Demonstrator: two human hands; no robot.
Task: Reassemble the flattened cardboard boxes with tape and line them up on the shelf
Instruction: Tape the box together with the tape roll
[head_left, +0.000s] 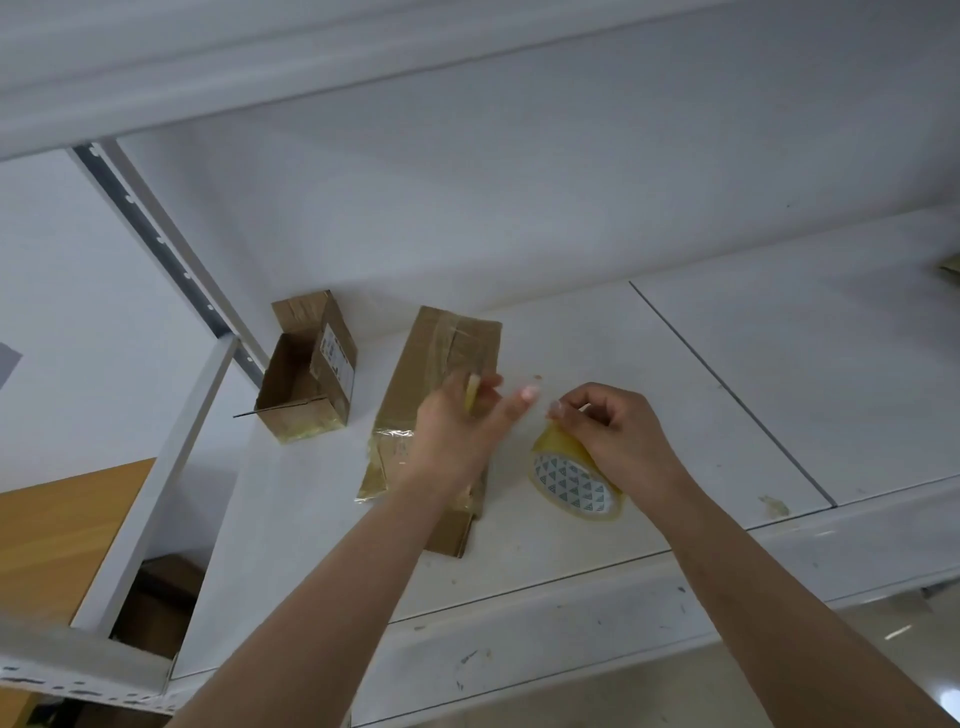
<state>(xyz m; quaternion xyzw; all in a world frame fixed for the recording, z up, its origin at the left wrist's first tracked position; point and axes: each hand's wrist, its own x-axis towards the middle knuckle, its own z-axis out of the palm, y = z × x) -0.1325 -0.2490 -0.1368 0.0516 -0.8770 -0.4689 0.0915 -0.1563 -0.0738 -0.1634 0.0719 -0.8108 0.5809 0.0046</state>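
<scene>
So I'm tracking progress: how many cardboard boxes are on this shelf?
2: an open box at the left end, and a flat taped box beside it under the left hand. More may lie outside the picture.

On the shelf (597, 332), an open cardboard box (306, 366) stands at the back left, near the upright post (156, 228). Just to its right lies a flattened cardboard box (415, 395), reaching toward the shelf's front edge. The left hand (457, 431) is over this flattened box. Right of it, the tape roll (574, 480) rests on the shelf under the right hand (618, 431).
</scene>
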